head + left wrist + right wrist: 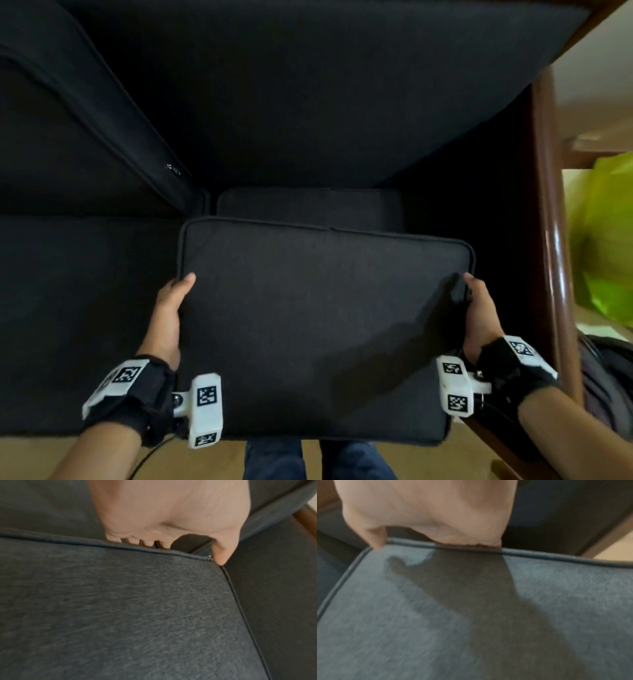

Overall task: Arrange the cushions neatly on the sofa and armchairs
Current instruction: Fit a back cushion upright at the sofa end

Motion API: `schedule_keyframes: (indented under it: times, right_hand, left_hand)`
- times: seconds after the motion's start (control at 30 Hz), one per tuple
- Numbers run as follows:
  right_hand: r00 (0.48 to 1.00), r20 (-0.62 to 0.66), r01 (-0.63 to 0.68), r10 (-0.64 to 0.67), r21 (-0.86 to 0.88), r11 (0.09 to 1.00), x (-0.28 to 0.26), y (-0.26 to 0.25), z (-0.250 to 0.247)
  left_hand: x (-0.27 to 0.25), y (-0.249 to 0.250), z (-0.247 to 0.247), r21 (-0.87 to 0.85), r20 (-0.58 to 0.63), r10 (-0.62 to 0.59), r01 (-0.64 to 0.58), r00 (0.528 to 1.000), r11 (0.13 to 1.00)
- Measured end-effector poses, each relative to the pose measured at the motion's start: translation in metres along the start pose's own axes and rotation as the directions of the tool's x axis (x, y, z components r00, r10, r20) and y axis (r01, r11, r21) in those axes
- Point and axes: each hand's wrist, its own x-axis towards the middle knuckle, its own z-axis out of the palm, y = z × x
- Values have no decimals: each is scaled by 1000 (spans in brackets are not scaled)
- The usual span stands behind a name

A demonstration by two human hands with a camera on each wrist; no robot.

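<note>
A dark grey seat cushion [322, 329] with piped edges lies flat in front of me, over the right end of the sofa seat. My left hand [169, 308] grips its left edge, thumb on top, fingers curled under the side. My right hand [478, 311] grips the right edge the same way. The left wrist view shows the cushion [120, 608] with my left hand [164, 534] wrapped over its piped corner. In the right wrist view the cushion [471, 615] fills the frame and my right hand [436, 531] holds its edge, fingers hidden behind it.
A large back cushion [308, 96] leans against the sofa back, another [68, 130] stands at the left. A smaller dark pad [308, 205] lies behind the held cushion. A wooden armrest [551, 212] runs along the right, with a green bag [603, 240] beyond it.
</note>
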Motion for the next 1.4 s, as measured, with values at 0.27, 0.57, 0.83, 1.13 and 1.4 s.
schedule_keyframes:
  times: [0.27, 0.57, 0.83, 1.13, 1.4]
  right_hand:
    - [987, 4, 160, -162, 130, 979, -75, -4, -3]
    - [913, 39, 354, -405, 414, 839, -156, -24, -14]
    - [948, -28, 315, -318, 254, 915, -152, -3, -5]
    - [891, -193, 424, -411, 31, 905, -190, -4, 10]
    - [554, -128, 612, -823, -607, 506, -282, 29, 86]
  left_hand:
    - [-88, 27, 10, -92, -44, 82, -86, 996, 992]
    - [-145, 70, -24, -309, -95, 288, -304, 953, 901]
    - [-151, 66, -45, -214, -96, 170, -187, 981, 959]
    - [-154, 78, -45, 139, -123, 187, -170, 975, 976]
    - [-158, 82, -83, 411, 84, 160, -181, 983, 893]
